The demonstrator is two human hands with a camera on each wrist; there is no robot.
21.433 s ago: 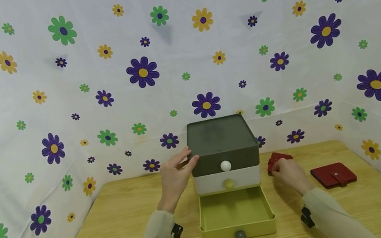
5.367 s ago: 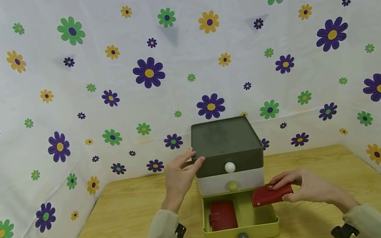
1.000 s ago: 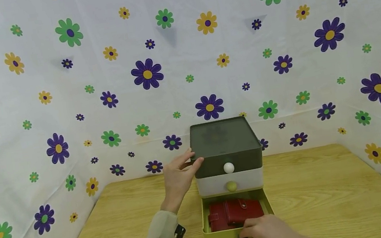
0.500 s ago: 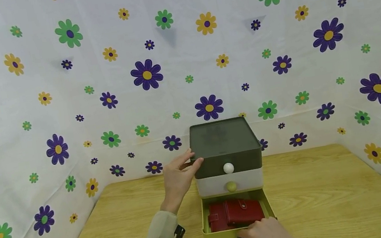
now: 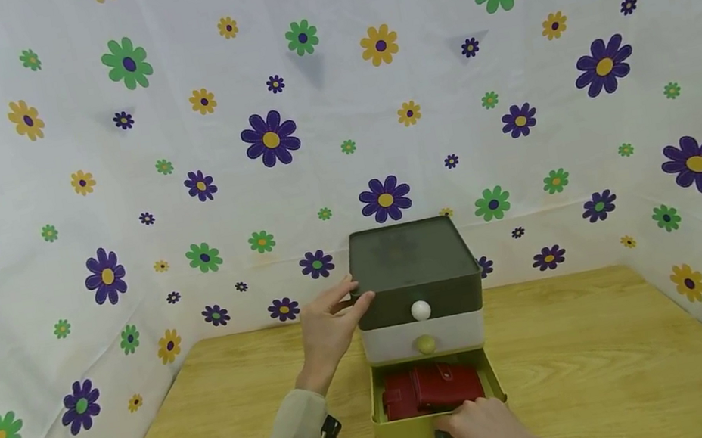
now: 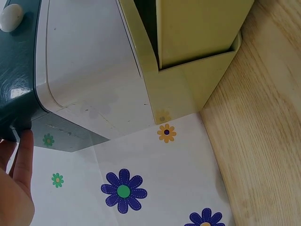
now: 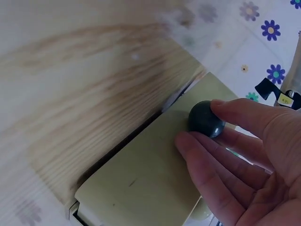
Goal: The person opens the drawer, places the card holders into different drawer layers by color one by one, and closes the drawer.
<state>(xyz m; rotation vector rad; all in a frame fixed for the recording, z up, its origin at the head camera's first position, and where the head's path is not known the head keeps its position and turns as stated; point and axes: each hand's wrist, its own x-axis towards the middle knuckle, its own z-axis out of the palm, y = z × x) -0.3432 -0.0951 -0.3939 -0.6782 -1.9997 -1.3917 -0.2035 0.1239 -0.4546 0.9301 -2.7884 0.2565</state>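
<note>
My right hand (image 5: 492, 435) pinches the dark round knob (image 7: 206, 118) of the yellow-green bottom drawer (image 5: 402, 434) between thumb and fingers. That drawer is pulled out. Inside, a red leather wallet with a strap (image 5: 398, 397) lies on the left. A second, snap-closed red leather case (image 5: 448, 385) lies partly over it. My left hand (image 5: 330, 329) touches the left front corner of the dark grey top tier (image 5: 408, 254) with outstretched fingers. In the left wrist view, fingertips (image 6: 26, 136) rest against that tier's side.
The three-tier drawer box stands on a wooden table (image 5: 593, 357). Its white middle drawer (image 5: 387, 342) with a yellow-green knob (image 5: 426, 345) and its top drawer with a white knob (image 5: 421, 310) are closed. A flower-printed cloth (image 5: 220, 217) hangs behind and at both sides.
Both red leather items went from the table into the drawer. My right hand moved to the dark knob, and the drawer has slid slightly inward over the last half second. The left hand stays put.
</note>
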